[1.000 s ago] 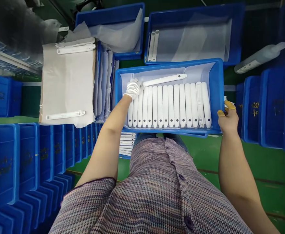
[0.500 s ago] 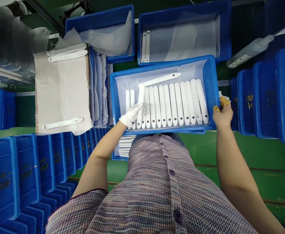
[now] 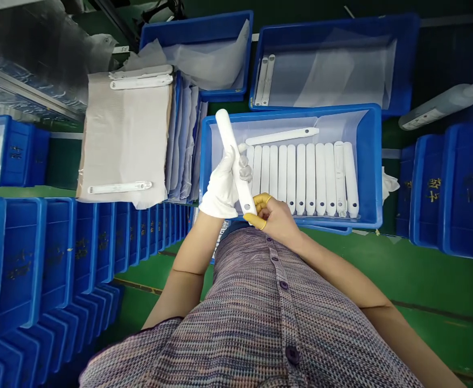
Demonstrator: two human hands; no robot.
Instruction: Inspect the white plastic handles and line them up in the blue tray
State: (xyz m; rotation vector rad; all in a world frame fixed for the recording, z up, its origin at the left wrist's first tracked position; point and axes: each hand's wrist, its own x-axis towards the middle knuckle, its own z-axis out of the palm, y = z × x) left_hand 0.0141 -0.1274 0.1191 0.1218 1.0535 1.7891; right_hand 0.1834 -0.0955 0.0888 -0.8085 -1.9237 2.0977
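My left hand (image 3: 221, 186), in a white glove, is wrapped round a long white bar (image 3: 225, 126) with rounded ends and a dark hole near its lower end. The bar is tilted above the left part of a blue bin (image 3: 371, 161). My right hand (image 3: 280, 220), with yellow finger covers on thumb and finger, pinches the bar's lower end. Inside the bin, a row of similar white bars (image 3: 301, 178) stands side by side on a pale liner. One loose bar (image 3: 283, 136) lies crosswise above the row. My left hand hides the bin's left part.
At the left, a paper-covered stack (image 3: 127, 134) carries several white bars. Behind are a lined blue bin (image 3: 196, 24) and another bin (image 3: 406, 64) holding two bars. A bottle (image 3: 438, 108) lies at the right. Stacked blue bins (image 3: 54, 242) line the left side, others (image 3: 446, 188) the right.
My left hand has lifted a bar out of the row and tilted it. My right hand has left the bin's right edge and moved left to the bar's lower end. The view has shifted slightly.
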